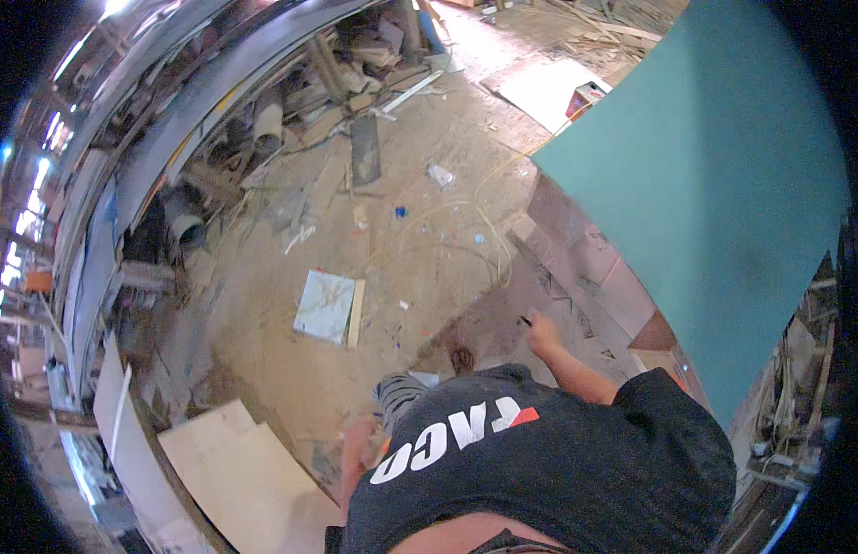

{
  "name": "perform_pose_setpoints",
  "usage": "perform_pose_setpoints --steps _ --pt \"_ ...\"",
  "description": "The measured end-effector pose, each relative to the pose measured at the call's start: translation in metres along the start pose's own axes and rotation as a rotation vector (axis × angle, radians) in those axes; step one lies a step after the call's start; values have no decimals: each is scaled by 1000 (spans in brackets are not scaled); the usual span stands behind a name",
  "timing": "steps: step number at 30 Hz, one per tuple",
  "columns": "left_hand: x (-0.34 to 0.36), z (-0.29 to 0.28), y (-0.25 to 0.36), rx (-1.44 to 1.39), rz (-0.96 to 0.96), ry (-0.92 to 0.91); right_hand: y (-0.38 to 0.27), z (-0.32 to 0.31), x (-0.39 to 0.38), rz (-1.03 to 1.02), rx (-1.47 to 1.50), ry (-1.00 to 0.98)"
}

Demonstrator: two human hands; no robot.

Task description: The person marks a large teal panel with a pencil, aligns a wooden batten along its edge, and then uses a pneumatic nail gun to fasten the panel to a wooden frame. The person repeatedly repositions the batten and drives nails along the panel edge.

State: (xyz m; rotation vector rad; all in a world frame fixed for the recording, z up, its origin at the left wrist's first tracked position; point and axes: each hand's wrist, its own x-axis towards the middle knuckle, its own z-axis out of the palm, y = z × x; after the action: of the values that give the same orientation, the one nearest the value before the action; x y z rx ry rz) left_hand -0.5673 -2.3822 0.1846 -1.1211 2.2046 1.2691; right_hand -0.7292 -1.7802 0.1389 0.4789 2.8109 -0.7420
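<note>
My right hand (542, 333) is closed around a small dark pen-like thing (525, 320), whose tip points up and to the left. Most of it is hidden in the fist, so its kind is unclear. Below that hand lies a brown-grey sheet (503, 319) with dark marks toward its right side. My left hand (358, 434) hangs low beside my body, blurred and partly covered by my black shirt; its fingers do not show clearly. A white-grey square panel (324, 307) with a pale wood strip (356, 314) along its edge lies on the floor ahead of it.
A large green board (715, 175) rises on the right. Pale plywood (244, 471) stands at lower left. A yellow cord (489, 222) snakes over the dusty floor toward a red box (588, 98). Scrap wood and pipes (182, 220) crowd the left, beside leaning sheets (180, 102).
</note>
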Motion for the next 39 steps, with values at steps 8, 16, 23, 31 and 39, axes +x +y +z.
perform_pose_setpoints --steps 8,16,23,31,39 --pt "162 -2 155 275 -42 -257 -184 -57 240 346 141 191" --pt "419 -81 410 490 57 -207 -142 -4 390 975 147 593" --pt "620 -2 793 303 381 -143 -131 -54 503 1276 557 921" --pt "657 174 934 560 376 -449 -162 -7 525 1345 326 793" --pt "687 271 1029 1199 549 -711 -261 -103 644 841 382 566"
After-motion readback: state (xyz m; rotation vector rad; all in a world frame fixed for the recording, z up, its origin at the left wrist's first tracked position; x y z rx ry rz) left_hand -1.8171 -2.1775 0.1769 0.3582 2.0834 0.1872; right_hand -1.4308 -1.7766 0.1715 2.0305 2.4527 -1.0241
